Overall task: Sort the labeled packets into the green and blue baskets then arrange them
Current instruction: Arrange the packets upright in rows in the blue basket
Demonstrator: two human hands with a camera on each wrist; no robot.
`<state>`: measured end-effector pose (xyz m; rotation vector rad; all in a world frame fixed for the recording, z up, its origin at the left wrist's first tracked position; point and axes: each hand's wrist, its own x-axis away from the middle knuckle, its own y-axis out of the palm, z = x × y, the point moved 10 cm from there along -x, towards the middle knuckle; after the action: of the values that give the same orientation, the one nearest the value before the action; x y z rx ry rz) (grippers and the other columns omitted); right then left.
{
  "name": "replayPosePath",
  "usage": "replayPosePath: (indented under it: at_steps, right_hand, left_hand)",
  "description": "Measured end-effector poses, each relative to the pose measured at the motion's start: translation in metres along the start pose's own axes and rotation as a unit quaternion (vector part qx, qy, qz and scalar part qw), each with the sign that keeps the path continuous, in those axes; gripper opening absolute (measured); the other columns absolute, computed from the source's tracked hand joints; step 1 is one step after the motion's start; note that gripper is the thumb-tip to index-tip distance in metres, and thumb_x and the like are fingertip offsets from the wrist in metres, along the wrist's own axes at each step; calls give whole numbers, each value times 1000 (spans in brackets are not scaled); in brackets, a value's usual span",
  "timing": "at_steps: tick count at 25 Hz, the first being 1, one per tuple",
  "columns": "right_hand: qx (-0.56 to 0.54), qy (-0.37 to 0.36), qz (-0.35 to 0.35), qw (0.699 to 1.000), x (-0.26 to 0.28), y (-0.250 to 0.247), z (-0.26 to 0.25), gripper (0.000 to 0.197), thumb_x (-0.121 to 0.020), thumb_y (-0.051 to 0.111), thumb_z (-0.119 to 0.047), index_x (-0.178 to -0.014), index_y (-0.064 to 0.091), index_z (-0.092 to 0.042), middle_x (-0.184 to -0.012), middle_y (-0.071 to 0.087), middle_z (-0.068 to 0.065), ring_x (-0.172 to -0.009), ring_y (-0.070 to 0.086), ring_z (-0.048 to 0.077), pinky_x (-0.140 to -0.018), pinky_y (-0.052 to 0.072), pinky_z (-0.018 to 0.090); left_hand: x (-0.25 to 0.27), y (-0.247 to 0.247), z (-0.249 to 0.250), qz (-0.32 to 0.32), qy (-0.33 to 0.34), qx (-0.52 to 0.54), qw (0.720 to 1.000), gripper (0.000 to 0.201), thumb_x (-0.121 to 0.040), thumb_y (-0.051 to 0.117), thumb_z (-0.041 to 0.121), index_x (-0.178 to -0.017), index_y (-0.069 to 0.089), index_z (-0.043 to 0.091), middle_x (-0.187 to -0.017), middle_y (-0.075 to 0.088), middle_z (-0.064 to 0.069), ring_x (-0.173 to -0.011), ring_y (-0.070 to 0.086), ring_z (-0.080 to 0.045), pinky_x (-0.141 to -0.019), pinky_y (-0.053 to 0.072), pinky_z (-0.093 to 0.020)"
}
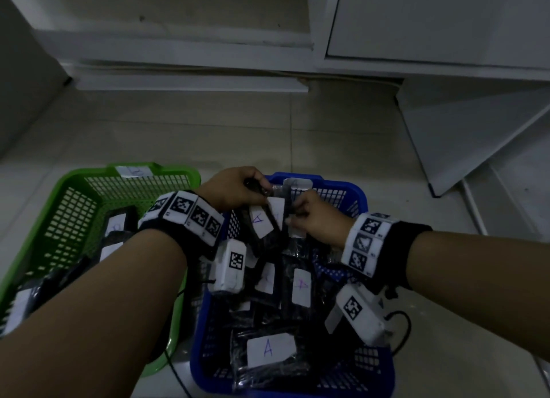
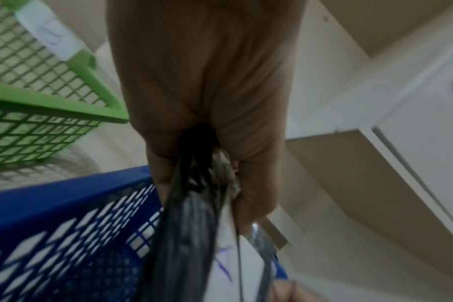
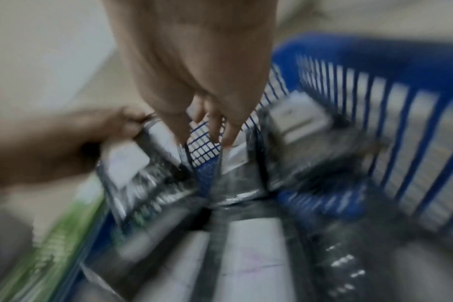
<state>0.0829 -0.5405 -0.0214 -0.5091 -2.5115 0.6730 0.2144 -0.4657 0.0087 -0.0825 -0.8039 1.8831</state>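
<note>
Pale tiled floor (image 1: pixel 208 130): green basket (image 1: pixel 74 174) left, blue basket (image 1: pixel 360 195) just beside it at near edge. White board (image 1: pixel 476 135) lies far right, near cabinet (image 1: pixel 431 25).

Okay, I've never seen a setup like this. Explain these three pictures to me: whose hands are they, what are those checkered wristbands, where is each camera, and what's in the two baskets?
There is no machine here: a person is doing the sorting. The wide picture comes from a camera worn on the head, looking down. The other two come from cameras strapped to each wrist, looking along the fingers. The wristbands carry black-and-white marker squares. On the tiled floor stand a green basket on the left and a blue basket on the right. Both hold dark packets with white labels, and the readable ones in the blue basket say A. The left hand grips a few upright packets at the blue basket's far end. The right hand reaches in beside them, but its grip is too blurred to judge.
</note>
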Motion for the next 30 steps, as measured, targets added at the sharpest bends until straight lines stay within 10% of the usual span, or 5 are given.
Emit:
replayPosePath:
  at_steps: [6, 17, 20, 26, 30]
  right_hand:
    - [28, -10, 111, 993, -19, 0, -11, 46, -85, 65, -18, -126, 46, -16, -111, 66, 10, -100, 64, 27, -80, 52, 33]
    - [107, 52, -18, 993, -35, 53, -4, 22, -87, 62, -20, -104, 50, -11, -95, 67, 12, -85, 69, 31, -74, 54, 35]
    - [57, 42, 58, 996, -30, 43, -2, 26, -82, 66, -15, -102, 48, -15, -87, 69, 12, -76, 69, 30, -73, 57, 38]
    - [338, -99, -11, 936, -3, 41, -9, 25, -84, 63, -20, -108, 68, -17, -116, 54, 8, -114, 44, 29, -93, 39, 34]
    - [380, -112, -104, 912, 25, 43, 24, 54, -81, 65, -23, -132, 50, -19, -138, 38, 10, -126, 34, 30, -101, 37, 40]
  left_hand:
    - [20, -23, -14, 36, -21, -68, 997, 44, -69, 83, 27, -104, 57, 21, -91, 66, -2, -83, 64, -19, -75, 52, -31]
    - [41, -39, -40, 69, -43, -29, 996, 30, -76, 74, 19, -103, 61, 21, -100, 66, 2, -91, 66, -17, -75, 53, -27]
    - [38, -35, -34, 66, -15, 1, 998, 30, -77, 74, 18, -103, 59, 20, -94, 67, -1, -82, 66, -15, -74, 55, -30]
    - [17, -19, -14, 98, 22, -60, 993, 10, -81, 70, 16, -86, 62, 19, -95, 65, 1, -88, 60, -13, -72, 41, -17]
    - [4, 11, 18, 61, 133, -301, 942, 19, -80, 68, 25, -99, 70, 25, -121, 53, -3, -111, 51, -27, -98, 38, -32]
